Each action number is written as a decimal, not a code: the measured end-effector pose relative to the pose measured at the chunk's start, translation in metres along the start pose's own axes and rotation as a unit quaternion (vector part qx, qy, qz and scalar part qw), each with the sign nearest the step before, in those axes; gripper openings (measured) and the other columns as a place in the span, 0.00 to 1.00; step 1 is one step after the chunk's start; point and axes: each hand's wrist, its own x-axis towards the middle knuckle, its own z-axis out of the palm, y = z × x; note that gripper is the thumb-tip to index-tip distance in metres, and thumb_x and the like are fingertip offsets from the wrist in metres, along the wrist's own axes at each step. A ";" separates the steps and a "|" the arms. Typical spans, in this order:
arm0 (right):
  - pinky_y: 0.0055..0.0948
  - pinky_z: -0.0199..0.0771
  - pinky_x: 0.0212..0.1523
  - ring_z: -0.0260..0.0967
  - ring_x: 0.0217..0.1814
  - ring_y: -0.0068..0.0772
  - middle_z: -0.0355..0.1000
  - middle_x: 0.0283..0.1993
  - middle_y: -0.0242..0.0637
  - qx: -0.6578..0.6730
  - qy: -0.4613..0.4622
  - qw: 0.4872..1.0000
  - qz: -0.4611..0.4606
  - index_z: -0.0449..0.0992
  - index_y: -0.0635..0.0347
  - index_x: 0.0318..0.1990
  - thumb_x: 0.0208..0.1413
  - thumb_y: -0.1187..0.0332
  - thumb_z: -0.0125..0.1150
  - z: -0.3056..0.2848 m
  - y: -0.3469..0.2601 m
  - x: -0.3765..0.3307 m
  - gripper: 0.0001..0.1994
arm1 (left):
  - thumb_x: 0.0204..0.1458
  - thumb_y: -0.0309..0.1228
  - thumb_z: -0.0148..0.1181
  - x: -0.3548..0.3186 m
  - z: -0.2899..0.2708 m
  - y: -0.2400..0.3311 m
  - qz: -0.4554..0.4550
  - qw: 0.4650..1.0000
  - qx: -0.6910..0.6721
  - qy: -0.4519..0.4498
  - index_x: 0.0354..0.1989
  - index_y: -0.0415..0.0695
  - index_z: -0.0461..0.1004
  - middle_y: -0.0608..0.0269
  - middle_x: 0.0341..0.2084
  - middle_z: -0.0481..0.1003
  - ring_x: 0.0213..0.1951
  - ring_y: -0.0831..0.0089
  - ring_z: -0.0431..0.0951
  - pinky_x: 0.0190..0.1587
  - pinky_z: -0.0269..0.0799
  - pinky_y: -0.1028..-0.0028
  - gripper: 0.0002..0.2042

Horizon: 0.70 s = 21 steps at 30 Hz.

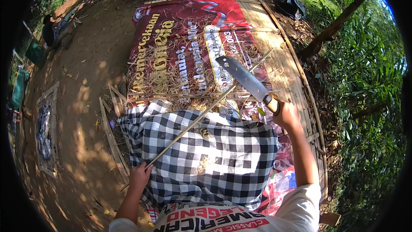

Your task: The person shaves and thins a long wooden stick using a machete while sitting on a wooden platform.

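My left hand [138, 176] is closed round the lower end of a long thin bamboo strip [189, 127]. The strip slants up and to the right across my lap, its far end past the blade. In my right hand [286, 114] is the handle of a machete [249, 80], with a broad grey blade pointing up and left. The blade crosses over the strip; whether they touch I cannot tell. A black-and-white checked cloth [206, 154] covers my lap and legs. Thin curled shavings [167, 66] lie scattered beyond it on a dark red printed banner [193, 13].
The banner lies on a bamboo platform [274, 38] with a pole along its right edge. Split bamboo pieces [112, 137] lie at its left. Dense green plants [365, 90] and a leaning post [337, 23] stand to the right. Another person [50, 30] sits far left on the dirt.
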 end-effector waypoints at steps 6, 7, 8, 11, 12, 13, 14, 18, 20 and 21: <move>0.48 0.75 0.34 0.74 0.31 0.57 0.74 0.26 0.56 -0.044 0.010 0.997 0.067 0.76 0.64 0.29 0.51 0.66 0.51 -0.008 0.038 0.001 0.10 | 0.51 0.39 0.61 0.005 0.001 0.000 0.001 0.999 0.045 -0.020 0.25 0.40 0.69 0.49 0.18 0.73 0.23 0.49 0.76 0.26 0.70 0.57 0.14; 0.48 0.75 0.34 0.75 0.31 0.56 0.74 0.26 0.55 -0.038 0.007 0.996 0.079 0.76 0.64 0.30 0.52 0.65 0.50 -0.003 0.030 -0.004 0.11 | 0.51 0.39 0.61 0.006 0.000 0.000 -0.001 0.999 0.037 -0.022 0.25 0.40 0.69 0.48 0.18 0.73 0.23 0.49 0.76 0.26 0.70 0.56 0.14; 0.48 0.76 0.33 0.75 0.30 0.56 0.74 0.25 0.55 -0.029 0.011 0.997 0.064 0.76 0.64 0.30 0.53 0.64 0.49 0.000 0.025 -0.008 0.13 | 0.51 0.39 0.61 0.007 0.000 0.001 -0.003 0.999 0.029 -0.024 0.25 0.40 0.69 0.48 0.18 0.73 0.23 0.49 0.76 0.26 0.70 0.56 0.14; 0.47 0.77 0.32 0.75 0.27 0.55 0.74 0.24 0.54 0.003 -0.016 1.000 0.012 0.74 0.63 0.34 0.47 0.65 0.53 0.003 -0.004 -0.021 0.11 | 0.52 0.39 0.61 0.005 0.004 -0.007 -0.006 1.000 0.006 -0.022 0.26 0.39 0.71 0.47 0.18 0.73 0.24 0.48 0.76 0.27 0.70 0.56 0.14; 0.46 0.77 0.33 0.75 0.27 0.54 0.74 0.23 0.53 -0.008 -0.038 0.999 -0.018 0.74 0.62 0.34 0.44 0.66 0.55 0.005 -0.012 -0.024 0.11 | 0.52 0.39 0.61 0.006 0.006 -0.008 -0.005 1.000 -0.005 -0.019 0.26 0.39 0.71 0.46 0.18 0.73 0.24 0.47 0.76 0.27 0.70 0.56 0.14; 0.45 0.77 0.33 0.75 0.27 0.53 0.74 0.23 0.52 -0.018 -0.061 0.997 -0.048 0.74 0.61 0.35 0.41 0.67 0.56 0.007 -0.018 -0.028 0.12 | 0.52 0.39 0.61 0.006 0.007 -0.008 -0.005 1.000 -0.015 -0.015 0.26 0.39 0.71 0.46 0.18 0.73 0.24 0.47 0.76 0.27 0.70 0.55 0.14; 0.43 0.77 0.35 0.75 0.28 0.51 0.74 0.23 0.50 -0.009 -0.035 0.991 -0.131 0.74 0.59 0.36 0.38 0.65 0.59 0.011 -0.018 -0.032 0.15 | 0.52 0.39 0.61 0.005 0.006 -0.009 -0.011 0.999 -0.028 -0.024 0.26 0.39 0.72 0.45 0.18 0.73 0.24 0.46 0.75 0.27 0.70 0.55 0.14; 0.44 0.77 0.36 0.75 0.29 0.52 0.74 0.25 0.52 -0.029 0.016 0.996 -0.077 0.75 0.59 0.35 0.37 0.66 0.60 0.020 0.021 -0.003 0.14 | 0.53 0.39 0.60 0.006 0.002 -0.008 -0.008 0.999 -0.038 -0.027 0.26 0.39 0.72 0.44 0.17 0.73 0.24 0.44 0.75 0.27 0.69 0.54 0.15; 0.49 0.75 0.37 0.74 0.33 0.58 0.73 0.25 0.57 0.029 0.082 0.991 0.100 0.76 0.65 0.30 0.41 0.71 0.56 0.014 0.047 0.018 0.09 | 0.53 0.40 0.59 0.008 0.001 -0.007 0.005 0.999 -0.023 -0.027 0.27 0.39 0.73 0.44 0.17 0.72 0.24 0.44 0.75 0.27 0.69 0.54 0.15; 0.49 0.74 0.36 0.73 0.33 0.61 0.73 0.27 0.59 0.037 0.122 0.981 0.146 0.77 0.68 0.30 0.40 0.70 0.57 0.016 0.071 0.025 0.10 | 0.53 0.39 0.59 0.010 0.000 -0.006 0.012 0.999 -0.017 -0.035 0.27 0.39 0.73 0.43 0.16 0.72 0.23 0.43 0.75 0.27 0.69 0.54 0.14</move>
